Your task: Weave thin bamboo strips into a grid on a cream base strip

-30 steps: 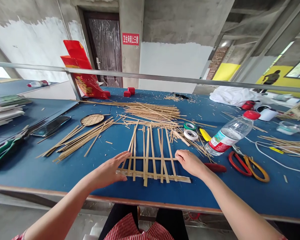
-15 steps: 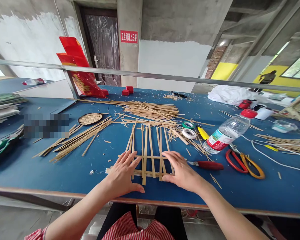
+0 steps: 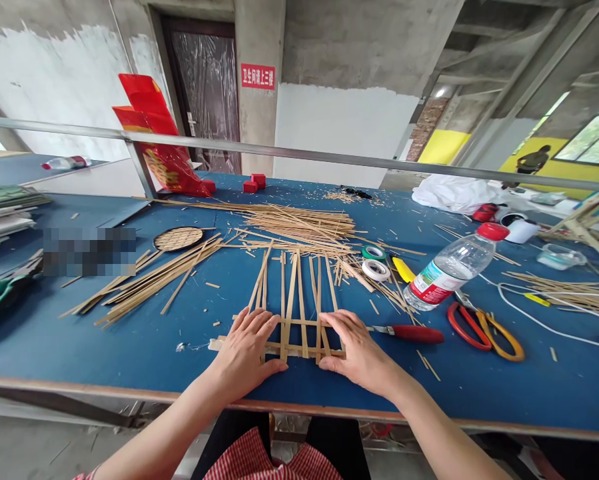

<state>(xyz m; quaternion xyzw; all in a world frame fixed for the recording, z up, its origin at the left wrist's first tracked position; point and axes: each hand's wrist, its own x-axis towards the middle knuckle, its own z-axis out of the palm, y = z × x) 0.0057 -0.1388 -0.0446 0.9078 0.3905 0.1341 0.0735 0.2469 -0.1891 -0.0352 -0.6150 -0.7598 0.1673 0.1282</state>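
A loose lattice of bamboo strips (image 3: pixel 292 293) lies on the blue table before me, with several lengthwise strips crossed by two sideways ones. My left hand (image 3: pixel 249 347) grips its left side, fingers over the far cross strip (image 3: pixel 302 323) and thumb at the near ends. Mirroring it, my right hand (image 3: pixel 356 350) grips the right side between fingers and thumb. The near cross strip (image 3: pixel 299 349) runs between the two hands; my palms and fingers hide the outer parts of the lattice.
A red-handled knife (image 3: pixel 414 334) lies right of my right hand, then scissors (image 3: pixel 484 330) and a water bottle (image 3: pixel 449 270). Tape rolls (image 3: pixel 376 270) sit behind. Bamboo strip piles (image 3: pixel 299 223) lie at the back, more strips (image 3: pixel 154 287) at left beside a woven round piece (image 3: pixel 178 239).
My fingers have drawn in toward my thumbs, and the far cross strip now sits closer to the near one. The near end of one lengthwise strip has been pushed away from me.
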